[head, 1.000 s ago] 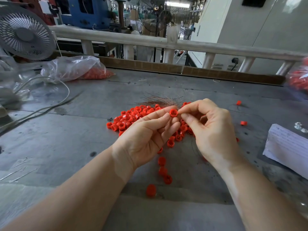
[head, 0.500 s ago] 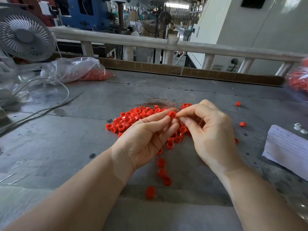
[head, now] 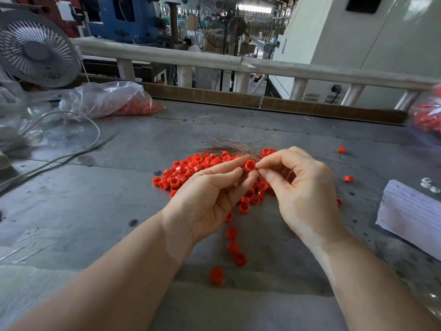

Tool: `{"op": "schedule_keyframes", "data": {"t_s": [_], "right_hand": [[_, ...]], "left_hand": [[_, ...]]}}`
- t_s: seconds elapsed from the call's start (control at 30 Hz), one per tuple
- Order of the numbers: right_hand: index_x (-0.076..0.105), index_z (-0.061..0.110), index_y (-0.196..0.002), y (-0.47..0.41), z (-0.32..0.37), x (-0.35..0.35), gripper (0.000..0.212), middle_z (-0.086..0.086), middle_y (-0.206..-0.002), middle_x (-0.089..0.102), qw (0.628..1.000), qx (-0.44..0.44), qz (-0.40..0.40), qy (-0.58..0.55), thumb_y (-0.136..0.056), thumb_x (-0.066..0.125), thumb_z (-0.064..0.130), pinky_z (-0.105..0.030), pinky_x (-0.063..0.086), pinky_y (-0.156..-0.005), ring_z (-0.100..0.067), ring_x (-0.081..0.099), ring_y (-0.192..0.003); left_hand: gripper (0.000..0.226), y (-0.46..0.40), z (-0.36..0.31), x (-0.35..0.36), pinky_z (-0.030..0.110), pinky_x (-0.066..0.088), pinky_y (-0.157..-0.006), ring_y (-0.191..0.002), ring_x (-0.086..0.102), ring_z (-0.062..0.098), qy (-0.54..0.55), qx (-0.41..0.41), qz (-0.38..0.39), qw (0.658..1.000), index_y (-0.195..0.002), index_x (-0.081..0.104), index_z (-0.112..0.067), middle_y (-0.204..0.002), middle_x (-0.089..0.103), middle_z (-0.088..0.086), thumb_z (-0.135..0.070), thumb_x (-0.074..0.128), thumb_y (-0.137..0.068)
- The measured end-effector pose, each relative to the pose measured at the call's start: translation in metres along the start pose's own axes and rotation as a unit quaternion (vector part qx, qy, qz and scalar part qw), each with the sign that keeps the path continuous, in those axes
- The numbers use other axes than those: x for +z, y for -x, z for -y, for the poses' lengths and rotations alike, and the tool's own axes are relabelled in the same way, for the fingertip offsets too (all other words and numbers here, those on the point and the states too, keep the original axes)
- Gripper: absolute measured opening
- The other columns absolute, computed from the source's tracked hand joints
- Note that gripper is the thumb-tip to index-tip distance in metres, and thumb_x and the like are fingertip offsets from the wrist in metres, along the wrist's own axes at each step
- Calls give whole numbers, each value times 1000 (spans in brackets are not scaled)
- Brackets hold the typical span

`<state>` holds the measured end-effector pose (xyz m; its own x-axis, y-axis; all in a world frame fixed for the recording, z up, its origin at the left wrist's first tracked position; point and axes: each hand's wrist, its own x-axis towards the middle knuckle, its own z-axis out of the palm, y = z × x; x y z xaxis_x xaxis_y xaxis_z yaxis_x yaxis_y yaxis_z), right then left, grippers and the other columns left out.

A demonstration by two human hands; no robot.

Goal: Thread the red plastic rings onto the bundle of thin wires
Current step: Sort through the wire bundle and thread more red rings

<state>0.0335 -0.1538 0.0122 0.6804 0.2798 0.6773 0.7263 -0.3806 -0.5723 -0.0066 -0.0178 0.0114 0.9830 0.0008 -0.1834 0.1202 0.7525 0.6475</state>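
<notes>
A heap of red plastic rings (head: 191, 169) lies on the grey table, with a bundle of thin coppery wires (head: 229, 147) fanning out behind it. My left hand (head: 210, 199) pinches one red ring (head: 249, 165) between thumb and forefinger, just above the heap. My right hand (head: 303, 189) meets it from the right, thumb and forefinger pinching the near end of the wires at the ring's opening. Whether the wire tips are inside the ring is hidden by my fingers.
Loose rings (head: 232, 247) trail toward me; strays (head: 348, 179) lie to the right. A paper stack (head: 412, 211) sits at right, a plastic bag of rings (head: 107, 100) and a fan (head: 35, 48) at back left, a white cable (head: 71, 151) on the left.
The pinched ring and both hands have stayed together over the heap, shifting only slightly; the ring has turned a little against my right fingertips.
</notes>
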Motion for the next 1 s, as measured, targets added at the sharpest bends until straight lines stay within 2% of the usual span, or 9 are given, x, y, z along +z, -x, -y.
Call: {"op": "schedule_keyframes", "data": {"t_s": [0.13, 0.33, 0.5, 0.63, 0.8, 1.0], "right_hand": [[72, 12, -79, 0, 1, -1, 14, 3, -74, 59, 1000, -3, 7, 4, -80, 69, -1, -14, 43, -65, -7, 55, -69], [72, 12, -79, 0, 1, 0, 13, 7, -72, 56, 999, -30, 8, 18, -80, 70, -1, -10, 40, -65, -2, 53, -66], [67, 19, -75, -2, 3, -1, 22, 15, -60, 62, 996, 40, 7, -83, -78, 70, -3, -3, 38, -59, 6, 56, -59], [66, 22, -73, -3, 3, -2, 26, 23, -63, 65, 990, 56, 17, -126, -79, 70, -3, -4, 40, -58, 7, 59, -60], [68, 22, -74, -4, 0, -2, 23, 18, -66, 67, 986, 72, 16, -149, -78, 71, 0, -7, 42, -60, 3, 61, -63], [71, 24, -76, -4, -3, -2, 25, 6, -76, 72, 969, 107, 39, -221, -81, 67, 0, -19, 48, -74, -6, 66, -76]], "left_hand": [[26, 1, -1, -1, 18, 56, -59, -73, 71, 16, -5, 0, 6, 1000, -85, 73, 1, -84, 72, 16, 3, 55, -67], [25, 1, -1, -1, 15, 54, -55, -68, 70, 13, -17, 6, -4, 1000, -84, 74, -1, -80, 72, 13, 0, 59, -64], [24, 2, -1, 0, 16, 55, -57, -69, 71, 13, -8, 10, 7, 1000, -80, 75, -2, -78, 72, 10, 1, 58, -64], [28, 3, -2, 1, 17, 56, -59, -71, 71, 16, 18, -3, 27, 999, -90, 70, 3, -82, 72, 14, 3, 56, -66], [28, 4, -3, 0, 17, 55, -57, -72, 71, 15, 18, -5, 29, 999, -88, 72, 2, -83, 72, 15, 4, 55, -66], [28, 4, -2, -1, 17, 56, -60, -75, 72, 16, 17, -1, 42, 999, -90, 72, 3, -86, 72, 16, 4, 56, -67]]}}
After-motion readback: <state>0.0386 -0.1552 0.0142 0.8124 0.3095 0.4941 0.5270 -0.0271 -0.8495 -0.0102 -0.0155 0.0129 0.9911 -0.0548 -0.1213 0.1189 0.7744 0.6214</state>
